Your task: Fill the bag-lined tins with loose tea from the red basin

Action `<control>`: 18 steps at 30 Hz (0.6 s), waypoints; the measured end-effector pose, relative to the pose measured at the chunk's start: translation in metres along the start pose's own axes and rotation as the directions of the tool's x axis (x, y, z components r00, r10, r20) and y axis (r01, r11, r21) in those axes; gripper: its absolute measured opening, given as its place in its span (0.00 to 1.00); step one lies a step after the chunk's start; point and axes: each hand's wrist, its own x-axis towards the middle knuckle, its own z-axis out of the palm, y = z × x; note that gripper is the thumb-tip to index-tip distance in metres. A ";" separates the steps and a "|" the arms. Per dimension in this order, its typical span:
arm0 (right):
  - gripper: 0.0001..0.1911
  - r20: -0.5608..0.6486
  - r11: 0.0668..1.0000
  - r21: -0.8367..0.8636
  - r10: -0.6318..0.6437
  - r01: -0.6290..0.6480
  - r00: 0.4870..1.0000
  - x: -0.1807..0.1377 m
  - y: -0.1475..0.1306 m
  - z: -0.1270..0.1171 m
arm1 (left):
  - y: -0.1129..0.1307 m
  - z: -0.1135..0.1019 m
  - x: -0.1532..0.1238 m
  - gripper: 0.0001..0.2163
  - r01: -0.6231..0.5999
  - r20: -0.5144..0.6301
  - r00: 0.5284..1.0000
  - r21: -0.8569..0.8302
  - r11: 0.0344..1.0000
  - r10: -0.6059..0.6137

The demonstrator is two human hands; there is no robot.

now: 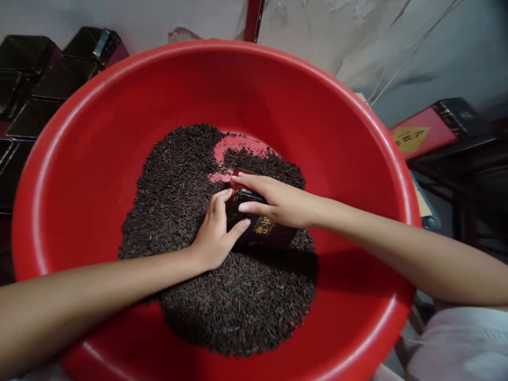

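A dark tea tin point(273, 233) with gold lettering lies tilted over loose dark tea leaves point(178, 185) inside a big red basin point(99, 174). My left hand point(218, 233) grips the tin's near left end, thumb on the lettered face and fingers at its edge. From the right, my right hand point(273, 201) lies over the tin's top end, its thumb on the dark side and its fingers along the reddish edge. Part of the tin is hidden beneath my right hand and wrist. Around the tin, tea leaves cover much of the basin's bottom.
Several dark boxes or tins point(63, 79) are stacked on the left outside the basin. At the right, a red box with a yellow diamond label point(424, 132) rests near dark furniture point(460, 174). A pale wall point(309, 37) with thin cords stands behind the basin.
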 end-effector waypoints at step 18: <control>0.20 -0.275 0.943 -0.257 0.138 -0.211 0.952 0.019 0.003 -0.009 | -0.006 -0.018 0.040 0.28 -0.045 -0.068 0.996 0.222 0.974 0.062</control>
